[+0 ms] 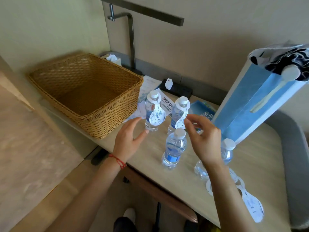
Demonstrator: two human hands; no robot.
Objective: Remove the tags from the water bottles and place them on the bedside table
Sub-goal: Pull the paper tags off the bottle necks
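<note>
A pale, wood-look bedside table with a rounded corner (260,158) fills the middle of the view, and a dark wooden edge runs under its near side. On the near right part of it lie two white paper tags with round holes (250,203), flat on the top, partly hidden by the right arm.

Just past them stand two clear plastic water bottles with white caps and no tags (174,148); the right one sits partly behind the right wrist.

The left hand (129,141) is held open above the table, fingers spread, holding nothing, and its thumb tip is very close to the far left bottle with a tag round its neck (153,113). A red string goes round that wrist. The right hand (203,138) has curled fingers, and its fingertip is at the white tag hanging on the far right bottle (181,117). I cannot tell if it pinches the tag or only touches it.

Farther back are a big woven straw basket (87,91), some printed papers (150,86), a black power strip with a white plug (177,88) and a tall blue paper bag (254,104), cut off at the right edge. A beige wall and a grey metal lamp arm (132,36) stand behind.
</note>
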